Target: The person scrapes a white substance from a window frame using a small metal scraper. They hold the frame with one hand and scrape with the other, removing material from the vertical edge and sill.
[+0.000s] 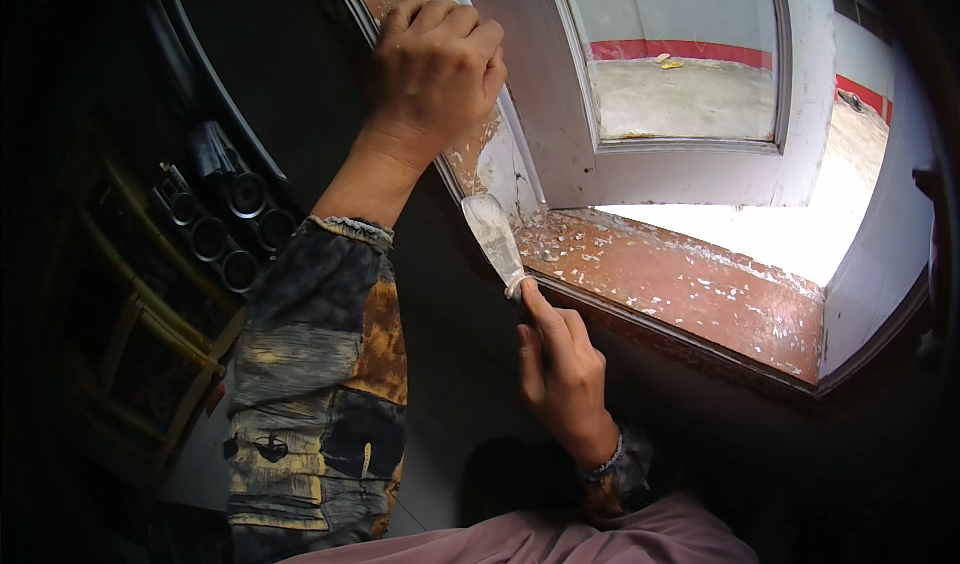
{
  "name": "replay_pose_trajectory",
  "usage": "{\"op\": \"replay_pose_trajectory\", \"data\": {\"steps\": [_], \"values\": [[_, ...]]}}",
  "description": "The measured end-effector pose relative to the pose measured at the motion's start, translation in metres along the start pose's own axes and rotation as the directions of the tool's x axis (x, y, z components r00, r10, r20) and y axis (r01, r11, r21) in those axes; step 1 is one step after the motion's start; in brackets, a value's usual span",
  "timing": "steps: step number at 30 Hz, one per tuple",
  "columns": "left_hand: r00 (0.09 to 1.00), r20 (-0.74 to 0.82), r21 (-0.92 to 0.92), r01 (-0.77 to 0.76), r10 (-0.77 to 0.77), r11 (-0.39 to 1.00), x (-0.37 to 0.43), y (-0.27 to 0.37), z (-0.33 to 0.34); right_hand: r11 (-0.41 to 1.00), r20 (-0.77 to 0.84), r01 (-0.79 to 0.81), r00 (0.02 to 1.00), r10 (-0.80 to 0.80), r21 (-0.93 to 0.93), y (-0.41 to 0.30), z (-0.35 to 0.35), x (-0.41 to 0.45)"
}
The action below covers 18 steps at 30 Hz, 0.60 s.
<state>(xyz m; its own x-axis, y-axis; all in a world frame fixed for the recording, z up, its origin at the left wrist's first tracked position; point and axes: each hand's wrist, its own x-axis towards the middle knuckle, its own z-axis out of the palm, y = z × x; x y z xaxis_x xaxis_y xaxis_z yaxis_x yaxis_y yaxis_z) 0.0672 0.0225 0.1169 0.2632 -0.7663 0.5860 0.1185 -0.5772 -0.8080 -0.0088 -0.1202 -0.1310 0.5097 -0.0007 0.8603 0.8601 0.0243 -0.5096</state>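
Note:
In my right hand (pixel 564 365) I hold a putty knife (pixel 491 230), its worn flat blade pointing up and away from me. The blade overlaps the lower end of the window jamb (pixel 517 170); whether it touches cannot be told. The jamb shows reddish-brown patches where white paint has flaked. My left hand (pixel 444 68) is higher up, fingers curled, against the jamb. Its palm side is hidden, so anything inside it does not show. Below the opening lies a reddish-brown windowsill (pixel 675 275), scattered with white paint flecks and crumbs at its left corner.
A white glazed window sash (pixel 701 166) stands in the opening, with bright ground outside. At right is another white side (pixel 862 309) of the frame. In the dark at left are a yellowish rack (pixel 161 331) and several round-ended dark objects (pixel 225 237).

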Motion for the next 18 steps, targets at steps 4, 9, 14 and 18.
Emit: {"op": "replay_pose_trajectory", "data": {"steps": [4, 9, 14, 18], "values": [[1.0, -0.008, -0.003, 0.002, -0.002, 1.0, -0.0003, -0.0001, 0.001, 0.999, 0.041, -0.049, 0.998, 0.049, 0.01, -0.0004, -0.0011, -0.001], [1.0, 0.006, 0.005, 0.006, -0.006, 1.0, 0.0001, 0.0001, 0.0006, 1.0, 0.025, -0.017, 1.0, 0.018, -0.017, -0.0024, -0.0027, -0.0008], [0.999, 0.021, -0.031, 0.037, -0.036, 0.999, -0.0006, 0.0025, -0.0008, 0.999, 0.019, -0.036, 0.999, 0.036, -0.005, -0.0003, 0.0008, 0.0042], [0.999, 0.045, -0.02, 0.03, -0.029, 0.999, -0.0005, 0.0015, -0.0021, 1.0, 0.024, -0.019, 1.0, 0.02, -0.016, -0.0017, -0.0002, 0.0038]]}}
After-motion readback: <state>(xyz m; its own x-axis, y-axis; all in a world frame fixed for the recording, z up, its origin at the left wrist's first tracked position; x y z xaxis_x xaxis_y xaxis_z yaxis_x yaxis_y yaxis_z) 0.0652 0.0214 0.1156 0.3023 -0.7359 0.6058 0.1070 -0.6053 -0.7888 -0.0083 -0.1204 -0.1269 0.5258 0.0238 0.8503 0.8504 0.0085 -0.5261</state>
